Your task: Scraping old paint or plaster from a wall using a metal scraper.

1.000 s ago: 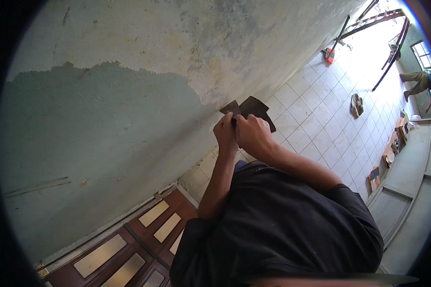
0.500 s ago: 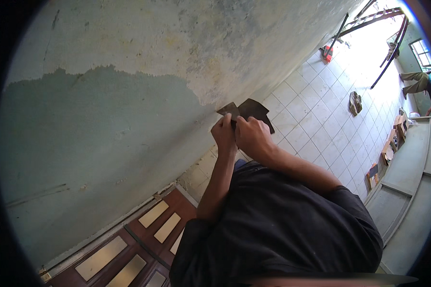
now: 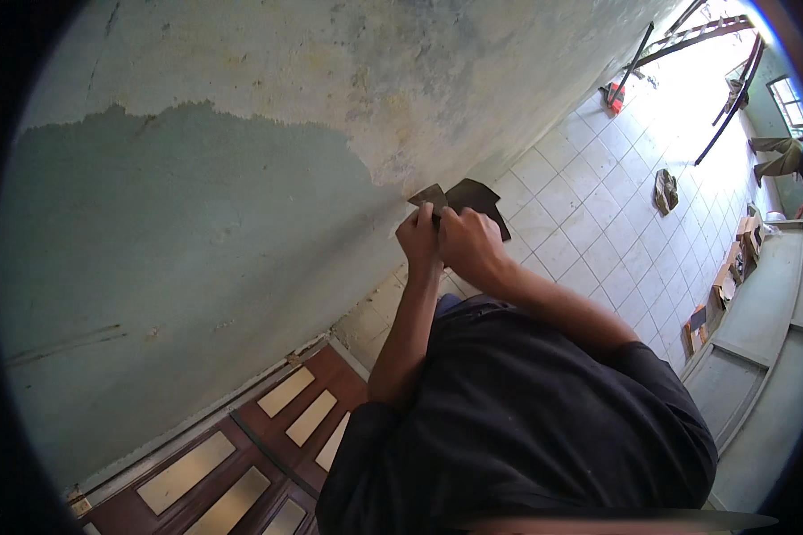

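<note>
Left hand: my left hand (image 3: 417,236) is clamped on the small grey blade (image 3: 429,196), thumb near its lower edge.
Right hand: my right hand (image 3: 473,241) is curled tight, it seems around the dark broad blade (image 3: 477,196); the grip itself is hidden under my fingers.
Hands together: side by side, about touching; I cannot tell whether the two blades meet or only overlap from up here.
Where the blades are: out in front of me, close beside the wall (image 3: 241,71), with the floor tiles (image 3: 558,169) below; whether the small one touches the wall I cannot tell.
Wall: green-grey paint (image 3: 196,205) below a ragged edge, pale and mottled above it.
Step in hand: I judge I am tending the blades, perhaps clearing one with the other, rather than scraping paint.
Next move calls for: a firm grip on both, the edges kept away from my thumbs, and a light, controlled stroke of metal along metal.
Around: a crumpled cloth (image 3: 666,192) lies on the tiles, well apart from me.
</note>
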